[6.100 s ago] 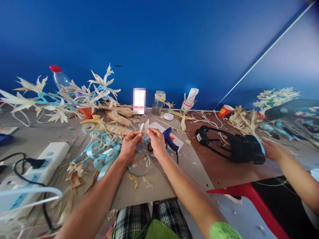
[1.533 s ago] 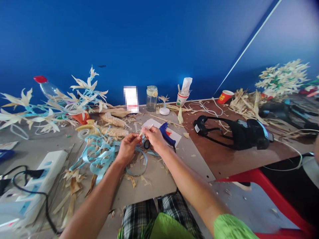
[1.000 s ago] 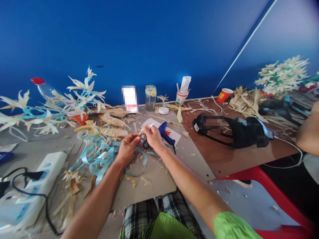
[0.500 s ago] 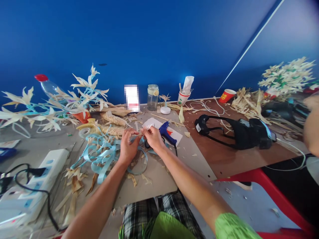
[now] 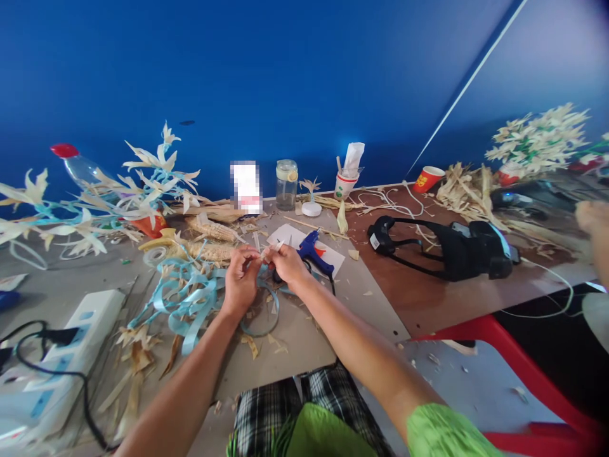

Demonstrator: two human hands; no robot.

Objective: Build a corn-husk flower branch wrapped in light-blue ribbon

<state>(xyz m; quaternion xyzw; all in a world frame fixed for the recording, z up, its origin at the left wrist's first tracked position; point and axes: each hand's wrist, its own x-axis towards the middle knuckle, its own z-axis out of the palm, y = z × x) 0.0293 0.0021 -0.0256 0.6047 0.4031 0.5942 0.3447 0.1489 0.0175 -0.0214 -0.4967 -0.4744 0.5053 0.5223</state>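
Observation:
My left hand (image 5: 242,279) and my right hand (image 5: 288,263) meet over the table, thumbs and fingers pinched closed. Whatever small pale thing lies between the fingertips is mostly hidden by them. Light blue ribbon (image 5: 195,304) lies in loose curls just left of my left hand, and a loop of it sits below both hands. Partly covered by my right hand are dark rounded handles, like those of scissors (image 5: 277,277). A blue glue gun (image 5: 311,249) rests to the right on a white sheet (image 5: 335,261). Corn cobs (image 5: 214,230) lie beyond my left hand.
Husk flowers on blue-wrapped stems (image 5: 164,162) stand at the left, above a white power strip (image 5: 71,343). At the back are a glass jar (image 5: 286,190) and a paper cup (image 5: 345,185). A black strapped headset (image 5: 457,251) lies right; another person's arm (image 5: 598,241) shows beyond.
The whole view has shifted slightly, so things appear a little farther left. Both hands stay pinched together in much the same place. The other person's hand at the right edge has moved.

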